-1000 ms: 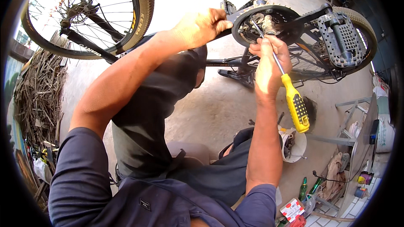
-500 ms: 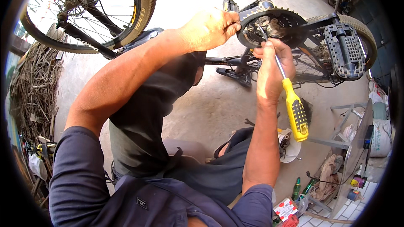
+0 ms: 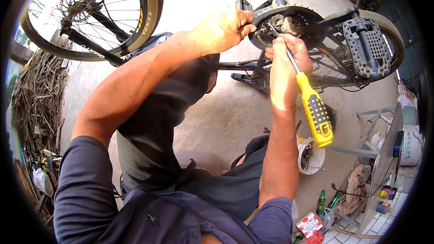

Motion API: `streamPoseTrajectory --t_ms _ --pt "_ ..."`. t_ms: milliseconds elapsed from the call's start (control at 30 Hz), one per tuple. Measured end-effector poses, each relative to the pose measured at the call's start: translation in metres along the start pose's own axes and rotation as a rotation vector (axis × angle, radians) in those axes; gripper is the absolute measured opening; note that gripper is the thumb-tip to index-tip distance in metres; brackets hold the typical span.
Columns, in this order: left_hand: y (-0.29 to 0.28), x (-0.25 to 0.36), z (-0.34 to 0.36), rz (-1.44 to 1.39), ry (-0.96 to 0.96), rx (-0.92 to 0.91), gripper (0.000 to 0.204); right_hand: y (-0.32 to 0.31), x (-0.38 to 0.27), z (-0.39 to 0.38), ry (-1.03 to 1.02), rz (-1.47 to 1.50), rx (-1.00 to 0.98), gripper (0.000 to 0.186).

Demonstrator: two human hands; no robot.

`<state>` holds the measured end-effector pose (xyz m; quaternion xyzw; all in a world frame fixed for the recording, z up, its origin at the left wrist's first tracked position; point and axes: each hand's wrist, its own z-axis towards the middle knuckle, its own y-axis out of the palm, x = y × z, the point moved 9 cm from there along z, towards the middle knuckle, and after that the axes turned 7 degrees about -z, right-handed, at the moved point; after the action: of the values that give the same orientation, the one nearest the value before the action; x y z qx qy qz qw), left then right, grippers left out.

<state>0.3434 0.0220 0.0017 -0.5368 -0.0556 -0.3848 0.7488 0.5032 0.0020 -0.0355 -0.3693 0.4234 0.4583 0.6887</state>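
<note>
A bicycle lies on the floor with its black chainring (image 3: pixel 312 17) facing me. My left hand (image 3: pixel 221 29) is closed at the ring's left edge, fingers curled and thumb pressed in; the fingertips are partly hidden. My right hand (image 3: pixel 289 58) grips the metal shaft of a screwdriver (image 3: pixel 316 110) between thumb and fingers. Its yellow handle with dark dots points down toward me, below the hand. The shaft's tip reaches the greasy middle of the crank, left of centre. To the right, the crank arm (image 3: pixel 334 21) ends in a black pedal (image 3: pixel 368 49).
The front wheel (image 3: pixel 156 4) stands at upper left, the rear wheel (image 3: pixel 398 40) at right. A white bucket (image 3: pixel 318 158) with tools sits beside my right forearm. A metal-legged table (image 3: pixel 382 153), green bottles (image 3: pixel 321 201) and a red-white box (image 3: pixel 309 223) are at lower right. Sticks (image 3: pixel 38 99) are piled left.
The view has shifted a little, so the bicycle appears slightly further left. The screwdriver has tilted a bit more, its handle swinging rightward relative to its tip. Both hands keep their holds.
</note>
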Motion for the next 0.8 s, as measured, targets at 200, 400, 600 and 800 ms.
streamPoseTrajectory --t_ms 200,400,600,800 --pt "0.001 0.0 0.0 0.046 -0.014 -0.027 0.02 0.001 0.004 0.006 0.176 0.255 -0.03 0.009" --pt "0.001 0.0 -0.001 0.02 -0.014 -0.029 0.021 -0.001 0.008 0.01 0.117 0.257 -0.06 0.01" --pt "0.001 0.0 0.0 0.011 -0.001 -0.02 0.02 -0.003 0.004 0.012 0.086 0.191 -0.04 0.011" --pt "-0.001 -0.001 -0.001 -0.032 0.014 0.001 0.02 -0.004 0.0 0.016 0.051 0.128 -0.076 0.013"
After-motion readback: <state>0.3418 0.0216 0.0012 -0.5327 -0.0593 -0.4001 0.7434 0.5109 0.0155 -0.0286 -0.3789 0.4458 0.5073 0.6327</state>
